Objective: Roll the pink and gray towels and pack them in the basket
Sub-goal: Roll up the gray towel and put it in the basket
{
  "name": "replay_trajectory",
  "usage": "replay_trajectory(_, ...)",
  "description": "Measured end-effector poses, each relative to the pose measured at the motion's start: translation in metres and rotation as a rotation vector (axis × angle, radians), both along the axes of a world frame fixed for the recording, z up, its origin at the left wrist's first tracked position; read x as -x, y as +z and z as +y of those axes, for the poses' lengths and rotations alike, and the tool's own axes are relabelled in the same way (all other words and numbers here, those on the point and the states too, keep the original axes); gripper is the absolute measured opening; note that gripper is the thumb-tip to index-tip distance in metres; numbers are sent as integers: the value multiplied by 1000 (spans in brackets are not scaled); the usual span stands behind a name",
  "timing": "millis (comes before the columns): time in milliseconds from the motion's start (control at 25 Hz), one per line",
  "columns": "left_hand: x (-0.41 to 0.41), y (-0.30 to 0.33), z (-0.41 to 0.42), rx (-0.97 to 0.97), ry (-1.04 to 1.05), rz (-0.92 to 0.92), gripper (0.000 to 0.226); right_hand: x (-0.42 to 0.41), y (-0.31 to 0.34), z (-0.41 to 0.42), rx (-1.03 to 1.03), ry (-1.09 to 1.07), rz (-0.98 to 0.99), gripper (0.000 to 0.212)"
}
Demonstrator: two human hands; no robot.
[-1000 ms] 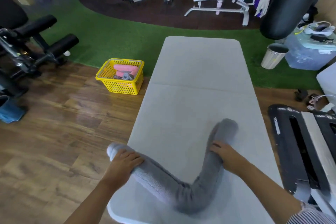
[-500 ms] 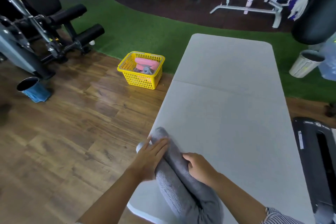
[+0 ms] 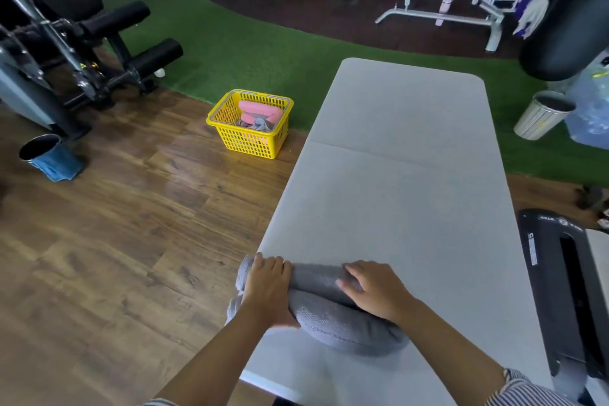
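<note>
Clamping both left hand (image 3: 268,287) and right hand (image 3: 375,290) on the doubled gray towel roll (image 3: 333,320), risking unrolling between grips if pressure slackens.

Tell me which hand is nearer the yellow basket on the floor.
Left. The left hand holds the gray towel at the table's left edge, on the yellow basket's side; the right hand holds the towel further right.
</note>
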State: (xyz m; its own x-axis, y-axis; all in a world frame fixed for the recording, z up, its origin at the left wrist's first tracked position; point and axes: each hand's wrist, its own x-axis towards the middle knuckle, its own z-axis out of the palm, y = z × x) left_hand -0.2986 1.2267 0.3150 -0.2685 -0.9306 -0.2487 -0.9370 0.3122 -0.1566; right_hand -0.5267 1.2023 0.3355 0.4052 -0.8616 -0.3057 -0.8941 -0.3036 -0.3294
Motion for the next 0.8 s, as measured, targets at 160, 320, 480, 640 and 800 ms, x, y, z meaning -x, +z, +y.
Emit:
replay_trajectory(160,-15,-9,7,-77,-66,134,122,-11,7,23,-143,68,271,153)
replay_trajectory(320,-20,-2,6,-204,-94,41,137,-28,-5,38,-87,103,438,147)
replay_trajectory(480,-12,-7,6,-142,2,101,120,-30,-10,21,-54,41,369,122)
replay_trajectory(640,-26,-5,5,-118,101,131,96,-49,-8,2,46,75,326,92)
replay_trajectory(800,-85,-5,1,-102,218,167,84,-109,-13,-19,168,112,325,86)
